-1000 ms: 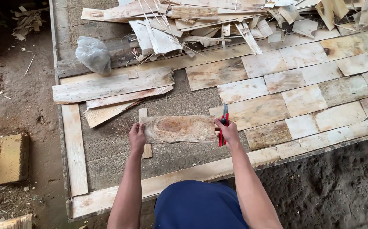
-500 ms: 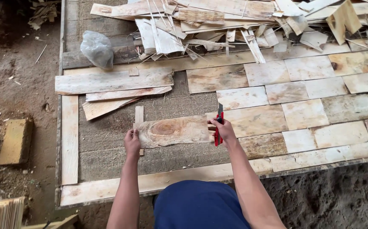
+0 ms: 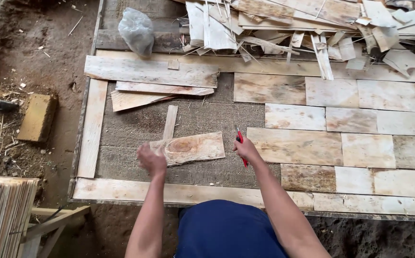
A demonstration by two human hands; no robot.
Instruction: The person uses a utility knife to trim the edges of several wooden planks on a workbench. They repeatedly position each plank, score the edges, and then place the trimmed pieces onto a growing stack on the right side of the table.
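— Left hand [image 3: 151,160] grips the near end of a thin, knotty pale veneer sheet [image 3: 193,148] lying on the coarse grey mat [image 3: 207,117]; right hand [image 3: 246,149]?

— Fist closed round a red-handled cutter [image 3: 240,143], just beside the sheet; pale veneer patches [image 3: 341,124] tile the mat rightward; dirt floor [image 3: 35,67] around.

One head camera, high up, facing straight down at the near tabletop [image 3: 135,191] and both arms.

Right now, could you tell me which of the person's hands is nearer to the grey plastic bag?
Left. The left hand is at the veneer piece's left end, below the bag; the right hand, holding a red cutter, is further right.
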